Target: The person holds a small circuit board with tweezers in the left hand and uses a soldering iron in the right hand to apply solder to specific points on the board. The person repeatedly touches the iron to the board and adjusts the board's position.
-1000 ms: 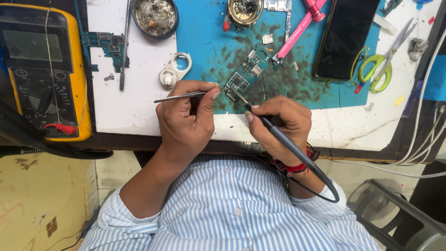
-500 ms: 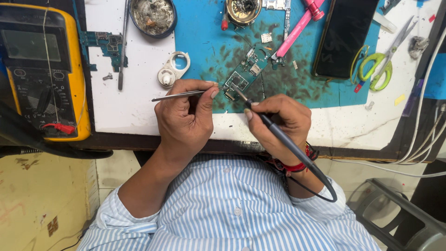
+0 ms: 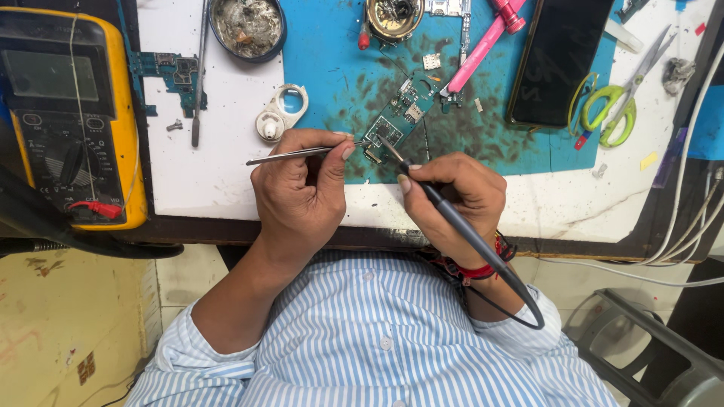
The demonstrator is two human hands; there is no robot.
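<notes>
Your left hand (image 3: 298,188) is pinched shut on a pair of tweezers (image 3: 302,153), fingers curled tight round the shank, the tips running out to your right and meeting the near edge of the small green circuit board (image 3: 400,119). Your right hand (image 3: 456,200) is closed in a pen grip on the soldering iron (image 3: 452,218), black handle trailing back over your wrist, tip angled up and left onto that same near end of the board. So both tools come together at one spot, just ahead of your fingertips and between the two hands, with neither hand clearly the nearer.

The board lies flat on the blue mat (image 3: 332,68) on the bench (image 3: 219,151), long axis slanting from near-left to far-right, away from you. It's green, narrow, studded with silver shields and tiny parts, on a mat smudged dark all around it.
</notes>
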